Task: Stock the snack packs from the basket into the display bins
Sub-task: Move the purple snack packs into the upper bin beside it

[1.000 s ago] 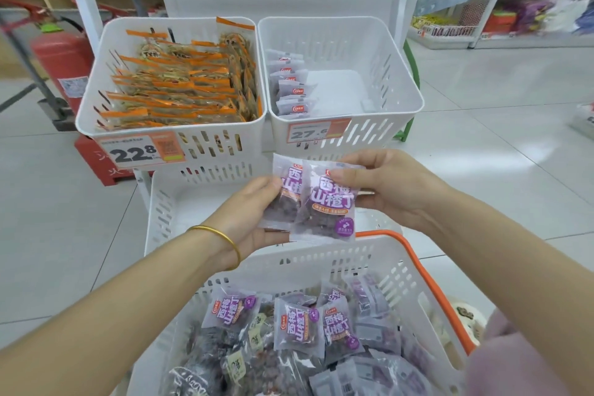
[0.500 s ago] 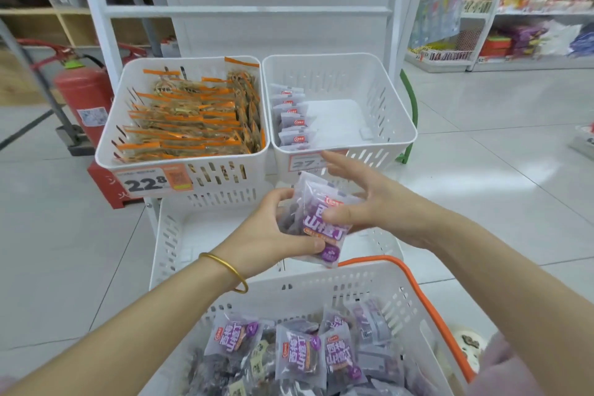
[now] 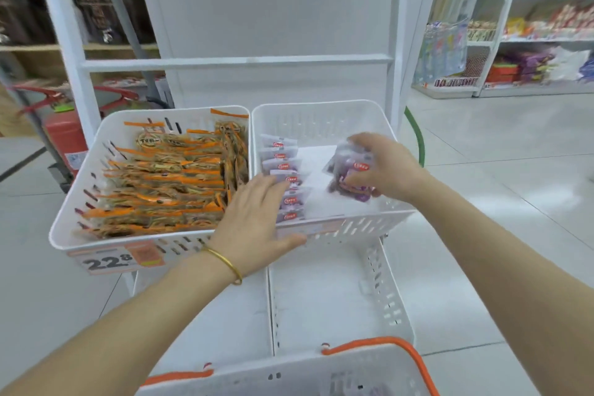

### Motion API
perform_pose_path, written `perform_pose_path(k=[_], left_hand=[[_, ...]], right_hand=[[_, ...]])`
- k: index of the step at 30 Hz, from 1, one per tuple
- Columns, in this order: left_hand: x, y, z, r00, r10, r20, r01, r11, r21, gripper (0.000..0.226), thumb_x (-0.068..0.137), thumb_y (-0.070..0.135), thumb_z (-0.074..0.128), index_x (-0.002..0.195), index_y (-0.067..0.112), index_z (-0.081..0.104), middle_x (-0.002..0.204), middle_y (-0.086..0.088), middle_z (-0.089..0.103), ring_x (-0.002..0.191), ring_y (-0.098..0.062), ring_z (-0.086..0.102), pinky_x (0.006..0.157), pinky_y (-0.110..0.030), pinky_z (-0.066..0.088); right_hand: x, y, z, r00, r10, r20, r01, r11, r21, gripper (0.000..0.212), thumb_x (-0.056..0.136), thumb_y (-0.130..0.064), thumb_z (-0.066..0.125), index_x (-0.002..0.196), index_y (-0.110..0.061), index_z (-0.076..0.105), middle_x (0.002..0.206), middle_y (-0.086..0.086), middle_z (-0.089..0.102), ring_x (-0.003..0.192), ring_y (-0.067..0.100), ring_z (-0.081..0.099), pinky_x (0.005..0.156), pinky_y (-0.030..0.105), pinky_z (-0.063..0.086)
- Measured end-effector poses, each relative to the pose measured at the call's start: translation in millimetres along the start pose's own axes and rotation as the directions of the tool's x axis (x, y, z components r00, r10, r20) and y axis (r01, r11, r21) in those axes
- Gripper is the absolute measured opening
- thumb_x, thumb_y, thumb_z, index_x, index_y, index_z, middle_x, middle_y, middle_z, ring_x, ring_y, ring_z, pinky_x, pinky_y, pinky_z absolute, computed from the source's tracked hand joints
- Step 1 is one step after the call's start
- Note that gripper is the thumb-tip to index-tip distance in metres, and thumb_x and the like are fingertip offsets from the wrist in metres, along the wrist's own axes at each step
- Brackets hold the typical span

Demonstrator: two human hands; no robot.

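- The clear-and-purple crinkly plastic snack packs (image 3: 345,170) are bunched in the right hand (image 3: 389,167), low over the right-hand white slotted plastic display bin (image 3: 321,119).
- Its fingers (image 3: 360,141) and thumb curl round the bunch.
- The packs look light, soft and slippery, so pinching the sealed edges seems safer than squeezing the filling.
- The left hand (image 3: 254,215), fingers straight, rests on the standing row of matching packs (image 3: 279,157) and grips nothing.
- The white plastic basket with an orange rim (image 3: 369,363) is nearest the person.

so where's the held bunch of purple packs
Head view: the bunch is gripped by the right hand inside the upper right bin, right of the standing row.
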State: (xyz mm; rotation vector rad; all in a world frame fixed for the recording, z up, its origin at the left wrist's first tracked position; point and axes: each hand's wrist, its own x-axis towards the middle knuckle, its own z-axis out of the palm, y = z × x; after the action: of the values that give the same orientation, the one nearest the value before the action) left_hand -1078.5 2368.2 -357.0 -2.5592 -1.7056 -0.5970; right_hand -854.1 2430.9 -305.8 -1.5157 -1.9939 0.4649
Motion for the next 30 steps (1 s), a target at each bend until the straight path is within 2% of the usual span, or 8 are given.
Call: perform_pose_path(k=[3, 6, 10, 13, 18, 22, 26, 30], left_hand=[[-0.6, -4.5, 19.1, 0.998, -0.031, 0.064, 0.019, 0.983, 0.182, 0.101, 0.064, 0.077, 0.028, 0.144, 0.014, 0.031, 0.152, -0.009, 0.028, 0.143, -0.028, 0.019, 0.116, -0.038, 0.009], [-0.6, -7.1, 26.5, 0.998, -0.020, 0.053, 0.008, 0.973, 0.230, 0.095, 0.064, 0.073, 0.039, 0.135, 0.011, 0.045, 0.142, -0.013, 0.043, 0.136, -0.032, 0.035, 0.114, -0.042, 0.022], [0.5, -10.7, 27.6, 0.996, -0.031, 0.079, 0.015, 0.981, 0.191, 0.094, 0.062, 0.069, 0.052, 0.136, 0.011, 0.043, 0.144, -0.013, 0.041, 0.137, -0.032, 0.033, 0.115, -0.038, 0.017], [1.9, -11.3, 26.1, 0.998, -0.014, 0.064, 0.005, 0.990, 0.141, 0.095, 0.062, 0.061, 0.061, 0.138, 0.009, 0.040, 0.146, -0.015, 0.036, 0.140, -0.032, 0.026, 0.114, -0.040, 0.013], [-23.6, -3.7, 7.4, 0.999, 0.026, -0.025, -0.025, 0.999, 0.045, 0.079, 0.070, 0.040, 0.073, 0.134, 0.004, 0.043, 0.141, -0.020, 0.040, 0.136, -0.038, 0.031, 0.113, -0.044, 0.023], [-91.9, 10.5, 0.7, 0.999, 0.031, 0.024, -0.030, 0.998, -0.047, 0.069, 0.081, 0.034, 0.069, 0.137, 0.009, 0.039, 0.145, -0.012, 0.032, 0.138, -0.025, 0.021, 0.112, -0.029, 0.013], [-162.2, 22.3, 9.8, 0.957, -0.048, 0.285, 0.084, 0.990, -0.114, 0.067, 0.087, 0.033, 0.062, 0.143, 0.018, 0.029, 0.152, -0.004, 0.018, 0.140, -0.018, 0.009, 0.113, -0.029, 0.019], [-188.9, 26.0, 21.7, 0.903, -0.066, 0.425, 0.086, 0.996, -0.029, 0.067, 0.089, 0.034, 0.059, 0.145, 0.016, 0.025, 0.152, -0.006, 0.017, 0.142, -0.021, 0.008, 0.114, -0.029, 0.012]], right_hand=[[18.9, 25.4, 30.2, 0.984, -0.014, 0.176, 0.045, 0.984, -0.174, 0.066, 0.074, -0.011, 0.074, 0.134, -0.017, 0.049, 0.128, 0.007, 0.050, 0.115, 0.024, 0.051, 0.094, 0.032, 0.043], [27.0, 34.7, 44.8, 0.936, -0.033, 0.350, 0.091, 0.985, -0.150, 0.047, 0.079, -0.010, 0.068, 0.125, -0.012, 0.057, 0.115, 0.002, 0.053, 0.108, 0.019, 0.050, 0.083, 0.021, 0.037], [30.0, 27.5, 48.1, 0.805, 0.170, 0.569, -0.239, 0.970, 0.047, 0.036, 0.093, -0.016, 0.044, 0.127, -0.019, 0.056, 0.128, -0.008, 0.048, 0.121, 0.010, 0.043, 0.087, 0.026, 0.041], [27.5, 19.9, 44.2, 0.802, 0.234, 0.550, -0.346, 0.932, 0.108, 0.039, 0.094, -0.016, 0.035, 0.129, -0.017, 0.053, 0.138, -0.004, 0.046, 0.129, 0.013, 0.039, 0.099, 0.036, 0.042], [-10.0, -9.8, 14.4, 0.958, 0.078, 0.275, -0.078, 0.997, -0.008, 0.039, 0.096, -0.009, 0.038, 0.133, -0.009, 0.049, 0.140, 0.005, 0.047, 0.129, 0.019, 0.041, 0.103, 0.025, 0.030], [-87.6, -36.6, 9.9, 0.996, 0.029, 0.086, -0.050, 0.965, 0.257, 0.038, 0.091, -0.002, 0.042, 0.124, -0.014, 0.057, 0.119, -0.002, 0.058, 0.108, 0.012, 0.053, 0.089, 0.024, 0.041], [-182.7, -23.0, 68.1, 0.961, 0.120, 0.250, -0.227, 0.859, 0.459, 0.032, 0.091, 0.001, 0.046, 0.110, -0.020, 0.061, 0.112, 0.003, 0.063, 0.103, 0.013, 0.059, 0.082, 0.027, 0.050], [-254.0, 23.9, 148.4, 0.873, 0.276, 0.403, -0.387, 0.893, 0.228, 0.032, 0.090, 0.002, 0.049, 0.115, -0.012, 0.062, 0.112, 0.005, 0.063, 0.103, 0.015, 0.057, 0.079, 0.019, 0.047]])
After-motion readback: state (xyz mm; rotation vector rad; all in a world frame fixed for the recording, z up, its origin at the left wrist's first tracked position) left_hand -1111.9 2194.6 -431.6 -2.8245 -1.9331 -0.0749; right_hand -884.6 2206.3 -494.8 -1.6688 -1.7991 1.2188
